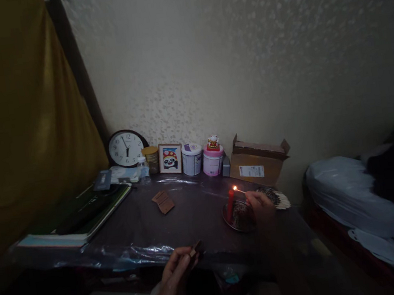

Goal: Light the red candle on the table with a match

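Nearest, the left hand (176, 268) pinches a small brown block-like piece (195, 249) between thumb and fingers, out over the counter's (195, 219) front edge, seemingly to keep it clear of the flame. Further in, the right hand (260, 202) holds a thin lit wooden match (240, 190) by its far end, probably so the fingers stay off the heat; its tip burns beside the top of a slim red candle (230, 207). Whether flame meets wick, I cannot tell. The candle stands in a round, dark shallow metal dish (241, 228), likely to catch wax. Behind the right hand lie loose pale matchsticks with dark heads (281, 200), within easy reach. Furthest, an open brown cardboard box (255, 166) sits against the wall.
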`<act>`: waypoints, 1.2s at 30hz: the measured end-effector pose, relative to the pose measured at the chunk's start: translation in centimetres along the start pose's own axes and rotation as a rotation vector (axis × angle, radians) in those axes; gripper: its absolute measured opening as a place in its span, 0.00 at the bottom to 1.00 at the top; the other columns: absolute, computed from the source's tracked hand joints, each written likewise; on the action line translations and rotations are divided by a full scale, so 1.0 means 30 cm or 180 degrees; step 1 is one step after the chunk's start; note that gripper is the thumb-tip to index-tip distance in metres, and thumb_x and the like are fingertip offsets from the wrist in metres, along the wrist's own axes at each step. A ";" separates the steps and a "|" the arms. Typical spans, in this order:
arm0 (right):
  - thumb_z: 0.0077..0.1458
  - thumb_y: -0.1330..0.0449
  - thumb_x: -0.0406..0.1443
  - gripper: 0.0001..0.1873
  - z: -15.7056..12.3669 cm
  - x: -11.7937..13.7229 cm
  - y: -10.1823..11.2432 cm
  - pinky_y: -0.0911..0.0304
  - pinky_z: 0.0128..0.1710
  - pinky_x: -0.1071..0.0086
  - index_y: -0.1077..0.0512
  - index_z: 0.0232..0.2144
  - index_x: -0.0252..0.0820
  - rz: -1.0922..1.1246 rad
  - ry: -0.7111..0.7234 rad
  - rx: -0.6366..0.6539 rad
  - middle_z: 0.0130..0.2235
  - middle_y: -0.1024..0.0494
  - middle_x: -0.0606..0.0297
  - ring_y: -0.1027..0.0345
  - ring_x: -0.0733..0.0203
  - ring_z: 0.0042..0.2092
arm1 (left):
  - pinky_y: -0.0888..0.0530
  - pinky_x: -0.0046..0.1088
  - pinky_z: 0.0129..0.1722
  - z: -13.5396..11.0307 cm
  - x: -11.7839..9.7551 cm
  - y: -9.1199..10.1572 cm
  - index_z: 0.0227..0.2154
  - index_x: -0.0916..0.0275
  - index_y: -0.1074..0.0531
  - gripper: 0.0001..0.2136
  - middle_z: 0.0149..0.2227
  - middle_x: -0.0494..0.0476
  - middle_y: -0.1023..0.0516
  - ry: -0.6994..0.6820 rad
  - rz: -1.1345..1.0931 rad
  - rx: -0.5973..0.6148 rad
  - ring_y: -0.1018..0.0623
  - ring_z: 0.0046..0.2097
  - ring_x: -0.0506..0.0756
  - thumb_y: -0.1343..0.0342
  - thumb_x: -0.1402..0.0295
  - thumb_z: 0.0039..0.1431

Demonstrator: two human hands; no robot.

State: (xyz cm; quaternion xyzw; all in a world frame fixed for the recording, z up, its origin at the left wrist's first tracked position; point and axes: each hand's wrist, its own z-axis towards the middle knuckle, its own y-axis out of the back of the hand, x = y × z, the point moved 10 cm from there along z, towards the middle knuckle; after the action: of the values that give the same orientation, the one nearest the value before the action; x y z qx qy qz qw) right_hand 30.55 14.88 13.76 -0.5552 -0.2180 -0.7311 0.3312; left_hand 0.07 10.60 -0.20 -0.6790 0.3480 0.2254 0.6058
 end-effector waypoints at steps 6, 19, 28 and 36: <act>0.39 0.36 0.44 0.11 0.002 -0.005 -0.011 0.37 0.28 0.68 0.26 0.21 0.43 -0.0057 -0.0008 0.0037 0.22 0.24 0.68 0.30 0.60 0.26 | 0.29 0.31 0.44 0.009 0.006 0.010 0.31 0.60 0.23 0.09 0.33 0.56 0.19 -0.0022 0.0011 0.0009 0.22 0.40 0.56 0.35 0.64 0.47; 0.39 0.37 0.44 0.12 0.016 -0.038 -0.032 0.36 0.29 0.69 0.26 0.23 0.42 -0.0147 -0.0047 0.0097 0.22 0.25 0.68 0.29 0.60 0.27 | 0.30 0.29 0.46 -0.002 0.007 0.005 0.32 0.60 0.24 0.08 0.34 0.55 0.18 0.0031 0.0044 0.0056 0.21 0.41 0.55 0.36 0.64 0.48; 0.38 0.36 0.44 0.12 0.014 -0.041 -0.035 0.35 0.29 0.67 0.26 0.22 0.42 -0.0116 -0.0061 0.0028 0.21 0.25 0.69 0.29 0.60 0.26 | 0.28 0.31 0.45 0.001 0.000 0.009 0.31 0.61 0.23 0.10 0.34 0.56 0.17 0.0005 -0.0003 -0.0080 0.21 0.40 0.57 0.34 0.63 0.45; 0.37 0.36 0.44 0.11 0.005 -0.022 -0.046 0.35 0.29 0.68 0.27 0.21 0.42 -0.0063 -0.0060 0.0097 0.22 0.24 0.67 0.29 0.59 0.27 | 0.30 0.31 0.47 0.003 0.005 0.017 0.31 0.60 0.23 0.10 0.34 0.56 0.17 -0.0016 0.0027 -0.0066 0.21 0.41 0.56 0.35 0.63 0.45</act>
State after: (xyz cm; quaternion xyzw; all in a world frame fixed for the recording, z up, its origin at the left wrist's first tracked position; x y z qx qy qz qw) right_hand 29.76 16.11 13.23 -0.5547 -0.2377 -0.7257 0.3303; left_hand -0.20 10.64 -0.66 -0.6832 0.3470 0.2332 0.5987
